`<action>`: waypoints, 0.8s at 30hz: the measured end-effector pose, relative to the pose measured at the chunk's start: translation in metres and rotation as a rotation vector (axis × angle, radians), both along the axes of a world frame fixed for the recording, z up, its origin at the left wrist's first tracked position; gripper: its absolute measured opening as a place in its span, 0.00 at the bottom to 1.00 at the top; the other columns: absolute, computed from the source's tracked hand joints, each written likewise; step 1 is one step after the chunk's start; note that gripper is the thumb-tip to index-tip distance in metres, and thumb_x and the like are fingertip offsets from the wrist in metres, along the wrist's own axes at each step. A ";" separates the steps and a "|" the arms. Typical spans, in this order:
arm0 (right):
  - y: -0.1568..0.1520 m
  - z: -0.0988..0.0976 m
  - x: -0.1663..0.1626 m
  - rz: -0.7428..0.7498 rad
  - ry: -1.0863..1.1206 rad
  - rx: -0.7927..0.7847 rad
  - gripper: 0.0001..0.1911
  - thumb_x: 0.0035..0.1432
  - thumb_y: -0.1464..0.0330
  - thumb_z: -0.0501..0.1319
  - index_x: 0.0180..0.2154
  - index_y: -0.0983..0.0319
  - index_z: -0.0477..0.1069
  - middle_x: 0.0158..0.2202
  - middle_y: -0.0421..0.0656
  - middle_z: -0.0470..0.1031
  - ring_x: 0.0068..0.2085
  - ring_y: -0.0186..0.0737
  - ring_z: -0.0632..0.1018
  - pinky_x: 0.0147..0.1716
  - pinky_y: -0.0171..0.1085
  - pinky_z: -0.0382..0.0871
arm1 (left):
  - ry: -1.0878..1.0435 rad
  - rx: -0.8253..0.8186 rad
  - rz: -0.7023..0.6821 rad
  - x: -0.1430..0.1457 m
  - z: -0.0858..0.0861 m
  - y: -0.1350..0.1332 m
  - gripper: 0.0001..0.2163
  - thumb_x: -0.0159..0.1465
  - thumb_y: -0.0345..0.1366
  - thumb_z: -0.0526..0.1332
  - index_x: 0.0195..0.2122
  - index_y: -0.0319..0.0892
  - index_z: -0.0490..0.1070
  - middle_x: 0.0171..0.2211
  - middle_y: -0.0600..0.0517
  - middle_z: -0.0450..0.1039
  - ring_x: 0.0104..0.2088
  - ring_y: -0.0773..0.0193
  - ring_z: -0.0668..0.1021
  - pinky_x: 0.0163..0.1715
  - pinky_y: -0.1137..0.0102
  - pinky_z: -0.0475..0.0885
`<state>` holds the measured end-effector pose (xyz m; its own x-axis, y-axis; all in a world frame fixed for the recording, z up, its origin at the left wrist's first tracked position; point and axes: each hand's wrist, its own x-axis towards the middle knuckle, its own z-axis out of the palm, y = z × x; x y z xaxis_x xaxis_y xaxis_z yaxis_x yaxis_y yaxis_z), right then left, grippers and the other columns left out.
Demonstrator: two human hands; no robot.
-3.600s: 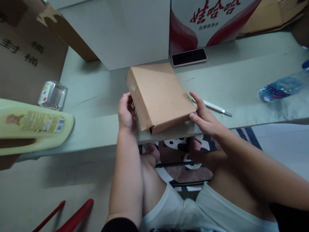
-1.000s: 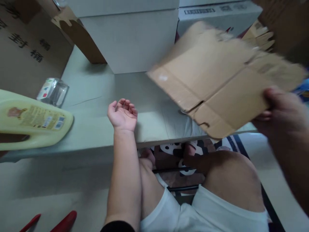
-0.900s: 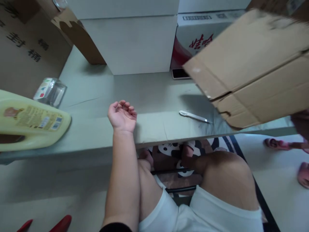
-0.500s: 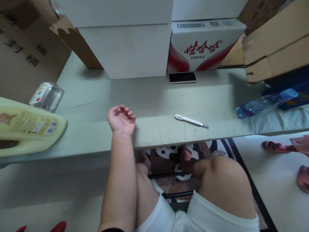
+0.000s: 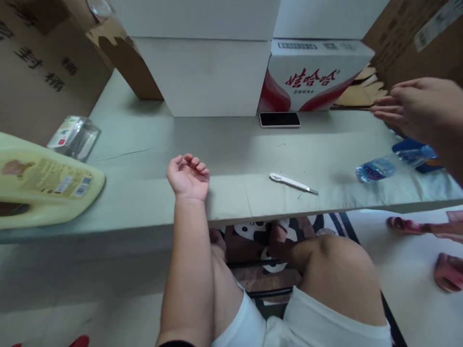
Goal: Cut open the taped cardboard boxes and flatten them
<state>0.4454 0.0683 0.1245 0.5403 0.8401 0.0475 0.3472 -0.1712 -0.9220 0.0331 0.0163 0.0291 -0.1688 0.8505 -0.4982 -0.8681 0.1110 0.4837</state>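
Observation:
My left hand point(image 5: 188, 177) rests palm up on the cloth-covered table point(image 5: 224, 149), fingers loosely curled and apart, with nothing in it. At the upper right, my right hand point(image 5: 415, 106) reaches in above the table, fingers stretched to the left, and I see nothing held. Below it lies a clear plastic bottle point(image 5: 376, 169) with a blue label, on its side, beside a dark blue box point(image 5: 408, 144) partly hidden by the hand and arm. Between my hands lies a white-handled scalpel point(image 5: 292, 183), its metal tip pointing right.
A phone point(image 5: 279, 120) lies before a white and red carton point(image 5: 313, 77). White boxes point(image 5: 217, 77) stand at the back. To the left are a yellow jug point(image 5: 54, 185), a clear plastic container point(image 5: 75, 137) and a large brown carton point(image 5: 47, 53).
My right hand has come into view at the upper right. The brown cardboard flap there is gone from sight. My left hand keeps its pose; the view has shifted slightly.

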 end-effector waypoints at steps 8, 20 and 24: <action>0.006 0.006 -0.146 0.266 -0.105 -0.162 0.05 0.65 0.77 0.57 0.36 0.65 0.68 0.32 0.42 0.75 0.32 0.27 0.77 0.49 0.41 0.74 | -0.154 0.027 0.098 -0.031 0.003 -0.019 0.11 0.63 0.37 0.52 0.25 0.41 0.63 0.17 0.59 0.58 0.14 0.74 0.63 0.15 0.78 0.57; 0.108 -0.051 -0.419 0.952 -0.589 -0.029 0.14 0.63 0.71 0.59 0.50 0.63 0.73 0.44 0.47 0.79 0.45 0.42 0.80 0.53 0.44 0.76 | -0.346 -0.035 0.225 -0.083 -0.004 -0.027 0.10 0.64 0.34 0.52 0.25 0.40 0.62 0.18 0.59 0.56 0.14 0.75 0.61 0.16 0.79 0.54; 0.156 -0.042 -0.493 0.926 -0.696 0.133 0.16 0.65 0.73 0.56 0.52 0.70 0.73 0.64 0.52 0.64 0.64 0.44 0.69 0.67 0.44 0.61 | -0.368 -0.041 0.222 -0.089 -0.003 -0.021 0.09 0.63 0.34 0.52 0.25 0.40 0.62 0.18 0.59 0.56 0.14 0.75 0.61 0.16 0.78 0.53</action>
